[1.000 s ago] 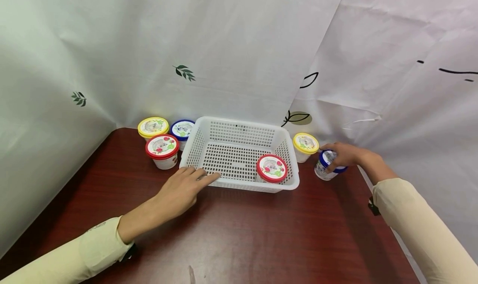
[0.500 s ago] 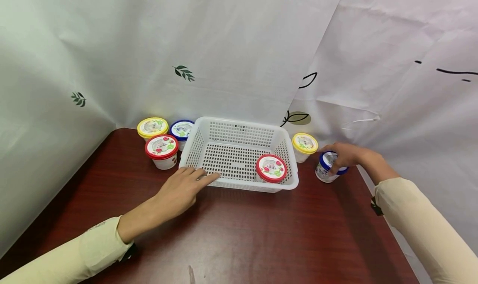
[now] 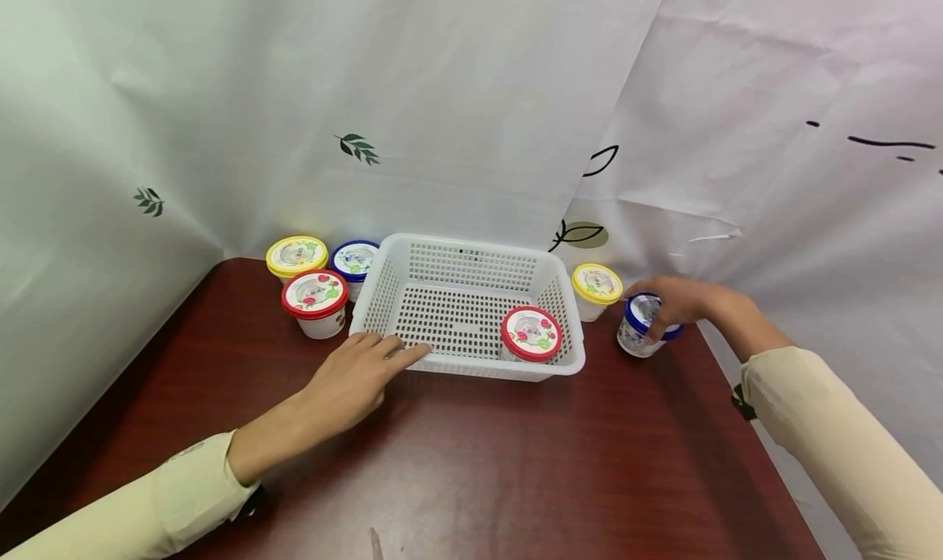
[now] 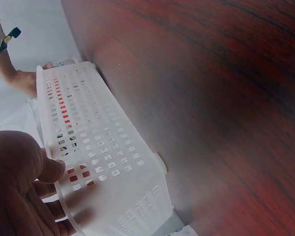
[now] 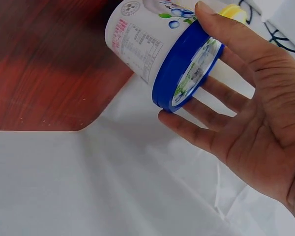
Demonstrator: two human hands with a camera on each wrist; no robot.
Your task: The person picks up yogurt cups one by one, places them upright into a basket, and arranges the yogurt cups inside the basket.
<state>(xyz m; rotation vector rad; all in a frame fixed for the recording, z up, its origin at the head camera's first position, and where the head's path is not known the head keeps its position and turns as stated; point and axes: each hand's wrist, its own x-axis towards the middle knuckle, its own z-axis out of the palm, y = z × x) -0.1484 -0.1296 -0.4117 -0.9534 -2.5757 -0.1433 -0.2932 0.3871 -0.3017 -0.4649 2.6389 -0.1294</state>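
Note:
A white perforated plastic basket stands on the dark red table. My left hand holds its near-left rim; in the left wrist view the thumb lies outside the wall and the fingers reach over the rim. Inside, at the right front, sits a red-lidded tub. To the right of the basket, my right hand grips a blue-lidded tub printed with blueberries, thumb and fingers spread around its lid. Whether this tub touches the table is unclear. Beside it stands a yellow-lidded tub.
Left of the basket stand three more tubs: a yellow-lidded one, a blue-lidded one and a red-lidded one. White printed cloth hangs behind and at both sides of the table.
The head view has shifted slightly. My right hand keeps its grip on the blue-lidded tub, which has barely moved. My left hand stays on the basket rim.

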